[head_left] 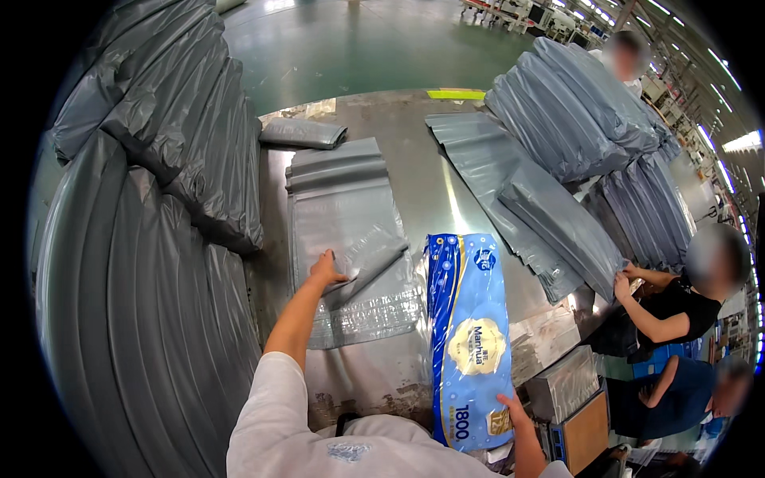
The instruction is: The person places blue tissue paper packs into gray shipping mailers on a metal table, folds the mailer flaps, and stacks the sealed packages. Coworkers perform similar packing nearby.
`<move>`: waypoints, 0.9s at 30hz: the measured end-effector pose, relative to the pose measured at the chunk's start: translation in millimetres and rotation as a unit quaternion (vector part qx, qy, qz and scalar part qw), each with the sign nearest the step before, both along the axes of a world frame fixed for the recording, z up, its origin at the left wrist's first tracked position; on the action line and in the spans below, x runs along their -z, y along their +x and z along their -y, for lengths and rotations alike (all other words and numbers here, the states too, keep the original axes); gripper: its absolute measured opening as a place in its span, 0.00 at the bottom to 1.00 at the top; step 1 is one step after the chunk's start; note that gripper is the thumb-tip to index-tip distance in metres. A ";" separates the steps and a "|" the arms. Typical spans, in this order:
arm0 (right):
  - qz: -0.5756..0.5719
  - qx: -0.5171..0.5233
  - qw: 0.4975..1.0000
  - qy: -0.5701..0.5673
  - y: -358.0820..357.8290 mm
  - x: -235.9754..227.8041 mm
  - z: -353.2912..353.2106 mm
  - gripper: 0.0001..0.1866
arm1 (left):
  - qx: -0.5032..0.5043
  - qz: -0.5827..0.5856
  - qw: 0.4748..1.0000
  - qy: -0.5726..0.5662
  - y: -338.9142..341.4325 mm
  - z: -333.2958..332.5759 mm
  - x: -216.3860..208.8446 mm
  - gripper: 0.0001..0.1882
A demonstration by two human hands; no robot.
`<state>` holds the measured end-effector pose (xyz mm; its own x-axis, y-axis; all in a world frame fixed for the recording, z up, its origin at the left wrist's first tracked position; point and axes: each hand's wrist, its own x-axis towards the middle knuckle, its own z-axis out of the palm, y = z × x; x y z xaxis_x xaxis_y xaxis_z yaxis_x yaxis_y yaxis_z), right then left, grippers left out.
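Observation:
My left hand (pixel 325 271) pinches the folded-back edge of the top grey plastic mailing bag (pixel 343 215) on a flat stack that lies on the metal table. A clear strip crosses the near end of that stack. Just right of it, a long blue plastic-wrapped pack (pixel 468 295) with a cream label lies lengthwise, pointing away from me. With my right hand (pixel 516 414) I hold the near right corner of this pack; some of its fingers are hidden. The contents of the pack cannot be seen.
Tall piles of grey bags (pixel 151 263) line the left side. A folded grey bundle (pixel 303 133) lies beyond the stack. More bags (pixel 510 191) and wrapped bundles (pixel 566 111) fill the right, where a co-worker (pixel 669 311) handles one. A scale (pixel 582 434) stands at lower right.

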<state>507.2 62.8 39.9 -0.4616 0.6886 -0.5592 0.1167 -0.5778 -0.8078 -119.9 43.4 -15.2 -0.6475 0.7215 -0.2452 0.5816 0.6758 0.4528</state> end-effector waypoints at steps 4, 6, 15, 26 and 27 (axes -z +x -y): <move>0.011 0.019 0.988 -0.150 -5.3 11.5 -21.1 0.31 | 0.187 -0.036 0.982 -0.001 7.1 -0.5 -1.4 0.19; 0.044 0.028 0.979 -0.199 -2.8 23.9 -32.0 0.29 | 0.289 -0.139 0.946 0.049 32.3 5.1 -6.7 0.15; -0.022 0.003 0.991 -0.135 -98.7 -54.8 -54.7 0.28 | 0.310 -0.143 0.940 -0.023 119.7 74.5 7.0 0.22; -0.103 -0.105 0.986 -0.074 -111.8 -53.2 17.3 0.31 | 0.240 -0.015 0.968 0.066 112.5 104.5 9.4 0.20; -0.099 -0.133 0.986 -0.026 -104.9 -33.5 24.5 0.32 | 0.191 0.045 0.976 0.094 108.1 98.0 9.2 0.21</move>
<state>402.3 38.3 73.4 -0.7252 0.5019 -0.4713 0.1128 -0.5886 -0.8005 -11.8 -54.6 -24.4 -0.3036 0.9440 -0.1292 0.7270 0.3171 0.6090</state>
